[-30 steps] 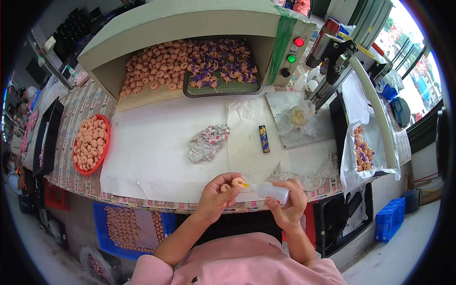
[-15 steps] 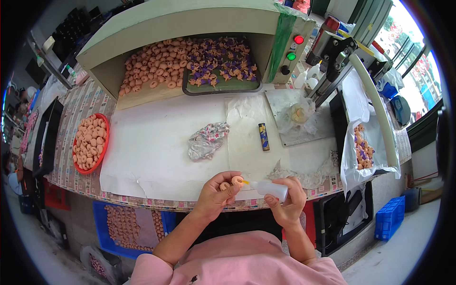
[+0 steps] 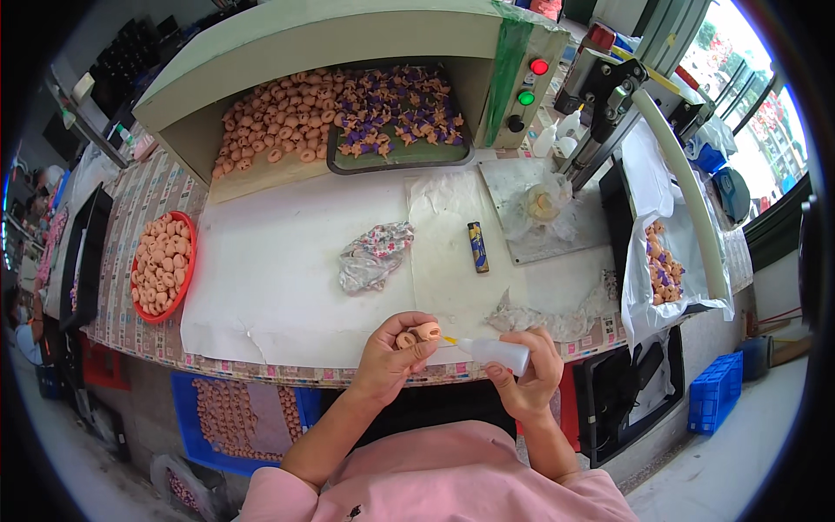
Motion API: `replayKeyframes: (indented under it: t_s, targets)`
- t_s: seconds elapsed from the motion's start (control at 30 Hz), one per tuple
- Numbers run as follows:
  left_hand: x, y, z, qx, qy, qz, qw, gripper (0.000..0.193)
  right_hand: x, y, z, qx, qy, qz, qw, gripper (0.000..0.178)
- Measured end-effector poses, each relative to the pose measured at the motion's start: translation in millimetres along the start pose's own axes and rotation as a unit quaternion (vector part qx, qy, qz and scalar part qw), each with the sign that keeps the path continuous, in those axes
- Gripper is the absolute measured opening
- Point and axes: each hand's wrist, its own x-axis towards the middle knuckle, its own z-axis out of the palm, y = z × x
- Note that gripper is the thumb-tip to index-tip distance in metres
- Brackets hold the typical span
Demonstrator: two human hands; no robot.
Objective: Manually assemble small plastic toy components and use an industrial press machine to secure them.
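My left hand [image 3: 387, 364] is closed around small peach-coloured hollow plastic pieces, which look like doll heads. One doll head [image 3: 427, 331] is pinched at the fingertips with its opening showing, and a second piece [image 3: 405, 340] sits lower in the fingers. In my right hand [image 3: 535, 374] lies a white squeeze bottle [image 3: 500, 354], tilted sideways. Its thin yellow nozzle points left, with the tip close beside the pinched doll head; I cannot tell whether they touch. Both hands are above the table's near edge.
A crumpled plastic bag [image 3: 374, 257] and a blue-and-yellow tube [image 3: 477, 247] lie on the white paper. At left stands a red basket [image 3: 193, 252] of heads. Behind, a grey box-like machine [image 3: 330, 48] shelters heads and a black tray [image 3: 400, 165] of small purple-and-peach figures. A press [image 3: 600, 122] stands right.
The nozzle tip has drawn slightly away from the doll head, which has turned in my left fingers. The view has shifted slightly.
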Motion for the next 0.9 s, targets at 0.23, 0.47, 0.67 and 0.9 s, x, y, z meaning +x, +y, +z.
replayKeyframes:
  t_s: [0.23, 0.47, 0.67, 0.9]
  targets:
    - [1.5, -2.0, 1.3, 0.010, 0.007, 0.001, 1.000, 0.033, -0.1, 2.9, 0.1, 0.007, -0.011, 0.002, 1.000, 0.037]
    - [1.8, -1.4, 3.1, 0.013, 0.019, -0.001, 1.000, 0.034, 1.8, 2.2, -3.1, 0.004, -0.010, 0.016, 1.000, 0.037]
    - [1.8, -2.1, 1.9, 0.007, 0.011, 0.000, 1.000, 0.034, 0.2, 6.5, -3.0, -0.002, -0.004, -0.002, 1.000, 0.039]
    - [-1.3, 4.0, 1.3, -0.013, 0.000, 0.008, 1.000, 0.034, 5.0, 4.1, -1.3, 0.004, 0.018, 0.008, 1.000, 0.031]
